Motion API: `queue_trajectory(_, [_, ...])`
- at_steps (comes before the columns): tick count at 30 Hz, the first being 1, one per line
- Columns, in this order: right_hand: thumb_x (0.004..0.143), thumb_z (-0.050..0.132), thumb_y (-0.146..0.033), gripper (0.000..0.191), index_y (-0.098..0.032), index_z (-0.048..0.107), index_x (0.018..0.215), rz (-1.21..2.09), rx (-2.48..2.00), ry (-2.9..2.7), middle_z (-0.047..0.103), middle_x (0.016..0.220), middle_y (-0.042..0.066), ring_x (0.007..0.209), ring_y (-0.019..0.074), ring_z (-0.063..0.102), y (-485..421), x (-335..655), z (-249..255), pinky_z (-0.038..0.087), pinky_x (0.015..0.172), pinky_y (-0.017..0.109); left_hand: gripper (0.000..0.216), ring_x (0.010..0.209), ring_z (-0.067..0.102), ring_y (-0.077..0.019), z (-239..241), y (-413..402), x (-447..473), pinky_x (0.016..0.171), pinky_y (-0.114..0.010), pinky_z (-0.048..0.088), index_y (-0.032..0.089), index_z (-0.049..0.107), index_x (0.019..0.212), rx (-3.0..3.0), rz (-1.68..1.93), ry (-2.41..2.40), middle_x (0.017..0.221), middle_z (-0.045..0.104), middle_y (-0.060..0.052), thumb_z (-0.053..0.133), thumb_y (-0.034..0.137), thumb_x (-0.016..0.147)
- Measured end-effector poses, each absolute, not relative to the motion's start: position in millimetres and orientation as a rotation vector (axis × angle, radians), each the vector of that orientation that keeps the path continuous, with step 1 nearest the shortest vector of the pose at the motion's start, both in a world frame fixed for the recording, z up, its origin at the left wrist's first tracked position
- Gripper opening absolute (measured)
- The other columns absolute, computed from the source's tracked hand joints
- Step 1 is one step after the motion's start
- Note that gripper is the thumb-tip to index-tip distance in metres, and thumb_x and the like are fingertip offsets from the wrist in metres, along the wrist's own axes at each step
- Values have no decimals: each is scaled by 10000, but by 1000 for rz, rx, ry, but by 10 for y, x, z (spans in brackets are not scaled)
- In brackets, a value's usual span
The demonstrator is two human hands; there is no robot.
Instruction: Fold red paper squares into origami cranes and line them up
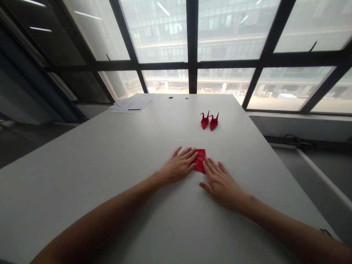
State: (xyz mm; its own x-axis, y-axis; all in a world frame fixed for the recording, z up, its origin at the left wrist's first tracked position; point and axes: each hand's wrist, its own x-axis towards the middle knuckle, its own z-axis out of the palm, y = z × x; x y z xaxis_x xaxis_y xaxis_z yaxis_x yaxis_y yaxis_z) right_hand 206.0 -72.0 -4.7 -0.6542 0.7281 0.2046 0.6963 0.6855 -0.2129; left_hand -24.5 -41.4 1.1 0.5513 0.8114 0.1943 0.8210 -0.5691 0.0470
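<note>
"White table [82,165] spans the foreground, two bare forearms reaching across from the near side. Where are the hands?"

"Around a folded red paper [200,160], centre of our dial, with twelve toward the windows [193,44]. At four o'clock, the right hand [223,186] lies palm down and open, fingertips at the paper's near right edge, thumb held apart. At about eight, the left hand [178,168] is flattened, fingers laid over the paper's left side, little finger spread away."

"And room to move?"

"White surface shows between the forearms toward six and runs wide toward nine, that edge well apart from the hands. At three, the edge is nearer."

"Farther out?"

"Two red paper cranes [205,122] stand side by side near one o'clock. Loose white sheets [123,104] overlap between ten and eleven, a slim dark item [134,109] on them. Just short of twelve, a small dark disc [171,97] sits near the far edge; behind the black-framed glass rises a building [162,35]."
</note>
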Motion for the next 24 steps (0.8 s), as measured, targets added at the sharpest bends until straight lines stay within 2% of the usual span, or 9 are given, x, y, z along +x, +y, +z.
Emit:
queue_trajectory(2, [976,347,-609,780,-78,276,1544,181,-1146,-2661,280,1586,206,1495,325,205,-729,2061,-100,151,1199,592,543,1507,209,-222,51,-426,-225,1227,-473,47,232,250,1562,-2768,-304,-1368,1605,295,-81,219,426,1055])
queue_trajectory(5, [969,312,-647,799,-120,228,1563,188,-1117,-2668,253,1598,188,1503,317,174,-711,2083,-129,69,1200,617,550,1518,157,-184,96,-438,-184,1236,-426,42,276,179,1576,-2936,-281,-1254,1625,238,-34,231,443,1054])
queue_trajectory(11, [979,307,-630,785,-106,233,1558,208,-1116,-2674,231,1604,190,1507,307,163,-706,2082,-100,48,1197,623,652,1524,125,-213,33,-423,-161,1234,-426,43,295,133,1580,-3073,-219,-1271,1633,197,-18,303,570,1013])
queue_trajectory(14, [995,307,-592,721,-132,275,1550,244,-1171,-2619,284,1591,173,1492,305,224,-694,2067,-73,111,1195,620,667,1522,133,-217,13,-412,-171,1232,-432,65,304,119,1579,-3077,-234,-1264,1633,202,-17,317,582,1006])
queue_trajectory(19, [1042,250,-417,552,-120,466,1454,218,-1373,-2410,465,1501,159,1449,283,343,-634,2075,-28,210,1194,562,661,1523,131,-215,30,-417,-169,1231,-432,59,309,138,1578,-3074,-235,-1266,1635,204,-15,307,591,1005])
queue_trajectory(24, [1035,312,-430,520,-154,496,1435,193,-1357,-2462,444,1518,145,1437,305,361,-633,2070,-37,286,1159,565,644,1496,241,-209,81,-446,-114,1221,-416,124,295,242,1557,-3046,-289,-1293,1604,317,-30,310,608,998])
